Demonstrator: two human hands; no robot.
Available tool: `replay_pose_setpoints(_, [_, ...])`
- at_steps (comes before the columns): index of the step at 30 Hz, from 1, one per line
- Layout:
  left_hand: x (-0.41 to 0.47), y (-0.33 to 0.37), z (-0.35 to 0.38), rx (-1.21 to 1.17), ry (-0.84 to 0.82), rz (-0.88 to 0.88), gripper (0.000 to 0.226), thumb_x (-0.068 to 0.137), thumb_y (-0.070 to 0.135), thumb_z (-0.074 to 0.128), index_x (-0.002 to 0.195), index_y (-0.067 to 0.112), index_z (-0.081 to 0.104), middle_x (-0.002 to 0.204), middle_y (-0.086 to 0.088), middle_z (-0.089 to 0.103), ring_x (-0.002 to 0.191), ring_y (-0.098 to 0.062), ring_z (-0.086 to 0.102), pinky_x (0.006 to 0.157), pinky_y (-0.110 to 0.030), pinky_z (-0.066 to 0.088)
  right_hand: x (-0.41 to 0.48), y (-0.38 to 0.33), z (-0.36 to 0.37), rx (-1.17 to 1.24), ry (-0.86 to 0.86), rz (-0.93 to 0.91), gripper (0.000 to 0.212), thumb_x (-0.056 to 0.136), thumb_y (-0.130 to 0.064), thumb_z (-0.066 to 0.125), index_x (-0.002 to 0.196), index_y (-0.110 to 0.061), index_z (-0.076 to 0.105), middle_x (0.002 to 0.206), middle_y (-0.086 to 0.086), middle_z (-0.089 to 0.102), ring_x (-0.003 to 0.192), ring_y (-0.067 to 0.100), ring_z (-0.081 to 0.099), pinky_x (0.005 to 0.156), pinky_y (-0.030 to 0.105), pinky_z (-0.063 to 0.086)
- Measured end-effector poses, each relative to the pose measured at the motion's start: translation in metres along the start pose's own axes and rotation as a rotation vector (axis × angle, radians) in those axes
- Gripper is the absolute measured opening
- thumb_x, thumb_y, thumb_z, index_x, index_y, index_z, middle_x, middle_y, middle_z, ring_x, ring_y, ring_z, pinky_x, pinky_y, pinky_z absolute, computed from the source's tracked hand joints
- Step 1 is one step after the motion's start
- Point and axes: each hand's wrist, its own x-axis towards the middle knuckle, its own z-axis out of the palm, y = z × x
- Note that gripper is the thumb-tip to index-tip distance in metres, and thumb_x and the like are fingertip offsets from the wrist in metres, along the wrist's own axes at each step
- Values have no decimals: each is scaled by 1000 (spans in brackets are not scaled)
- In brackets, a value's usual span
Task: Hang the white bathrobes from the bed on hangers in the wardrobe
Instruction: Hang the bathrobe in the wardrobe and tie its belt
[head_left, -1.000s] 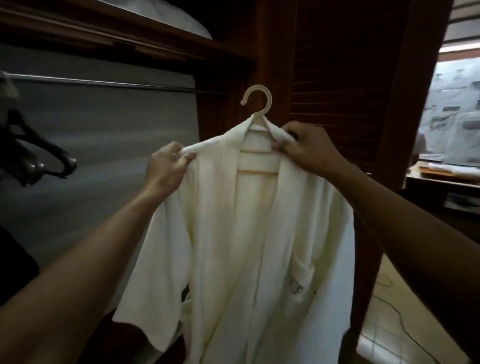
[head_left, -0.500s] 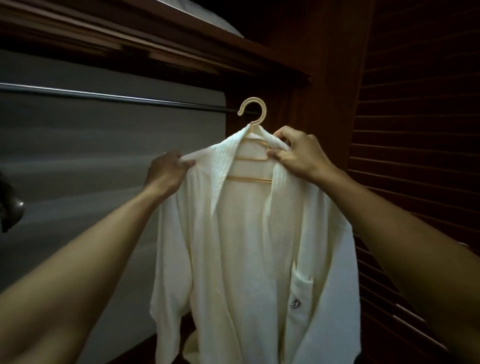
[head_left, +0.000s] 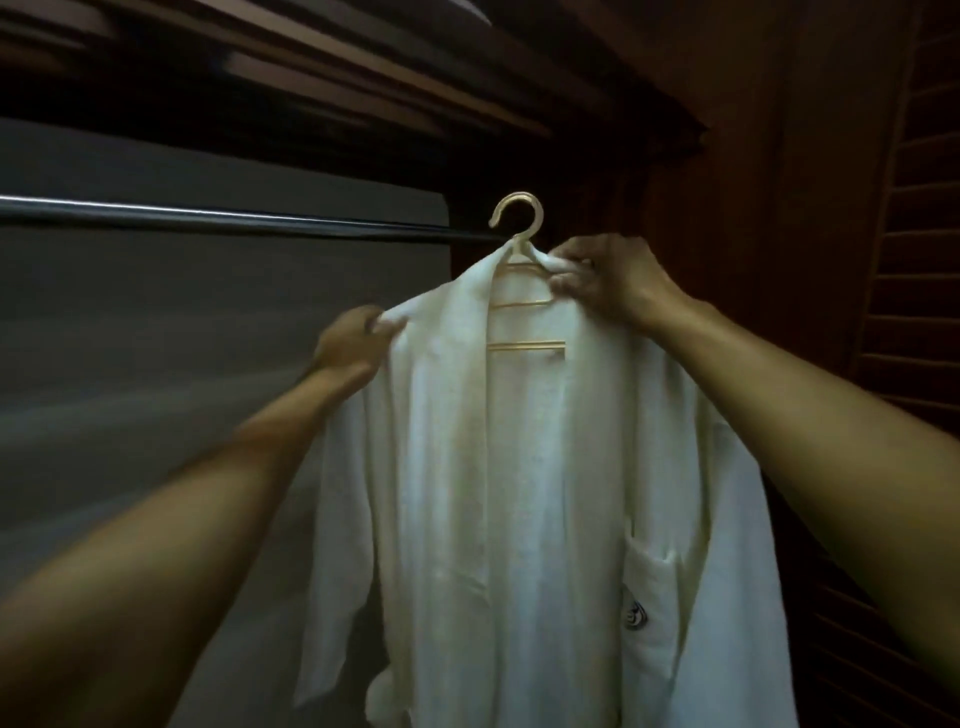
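Head view: white terry bathrobe (head_left: 519, 467) draped on cream plastic hanger (head_left: 524, 344), its hook at the right end of the dark metal wardrobe rail (head_left: 208, 215), seemingly not yet over it. My left hand (head_left: 353, 343) pinches shoulder cloth; my right hand (head_left: 608, 280) grips collar and hanger. I should raise the hook clear, then lower it squarely.

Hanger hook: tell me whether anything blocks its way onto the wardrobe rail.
Nothing visible does. The hanger hook is up beside the right end of the rail, with no other garment between them. The left hand and right hand grip the bathrobe below the hook.
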Motion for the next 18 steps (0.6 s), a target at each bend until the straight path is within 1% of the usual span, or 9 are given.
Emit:
replay_pose_setpoints(2, [21,-8,10,-22,-19,-20,35,102,47,54,105,16,70,100,-5,67,92,-22,59,78,-29,37,25,10,12,-36,6,-42,24,95,-33,69,119,-32,72,105,-9,72,100,13,66,75,25,44])
replay_pose_setpoints(4, [41,-13,20,29,-16,-62,37,101,51,53,100,17,66,100,-9,67,90,-26,60,76,-31,38,47,20,25,-9,18,-71,26,95,-29,71,120,-26,73,102,-9,70,99,10,66,76,17,43])
replay_pose_setpoints(6, [61,-20,30,55,6,-100,44,96,59,51,100,18,67,106,-12,68,95,-30,62,78,-31,38,69,33,39,8,18,-56,25,94,-34,71,118,-30,73,103,-10,72,101,7,65,83,20,48])
replay_pose_setpoints(7, [71,-23,35,51,26,-109,49,94,62,52,106,18,70,111,-12,69,100,-31,62,81,-31,39,79,39,45,7,12,-42,25,93,-37,70,117,-32,74,102,-12,73,101,7,66,86,25,50])
replay_pose_setpoints(9, [90,-34,44,51,48,-122,52,95,59,57,123,17,70,128,-11,68,118,-31,60,94,-32,43,98,53,56,12,-5,-44,24,92,-40,69,115,-36,73,100,-14,72,98,7,66,83,27,51])
replay_pose_setpoints(11, [103,-42,54,46,38,-151,52,98,55,59,133,16,66,138,-10,64,128,-31,57,104,-32,41,112,63,68,17,-17,-50,25,94,-40,68,119,-36,72,99,-15,69,95,5,66,74,19,47])
replay_pose_setpoints(13, [110,-49,66,55,42,-155,51,100,52,58,136,16,64,140,-10,63,129,-31,56,104,-32,39,121,73,83,4,-38,-56,26,96,-39,66,121,-35,71,101,-14,69,95,6,67,70,14,44])
replay_pose_setpoints(16, [119,-65,83,70,31,-153,50,102,53,53,135,17,62,139,-10,62,127,-32,56,101,-34,40,127,83,101,1,-21,-30,29,96,-40,67,124,-35,70,115,-8,74,106,13,68,86,28,53])
replay_pose_setpoints(18, [128,-68,86,83,-2,-159,49,102,55,50,133,18,63,137,-11,62,124,-34,58,100,-38,42,132,84,100,8,0,-9,29,95,-40,68,123,-37,71,116,-8,75,108,13,68,94,32,54])
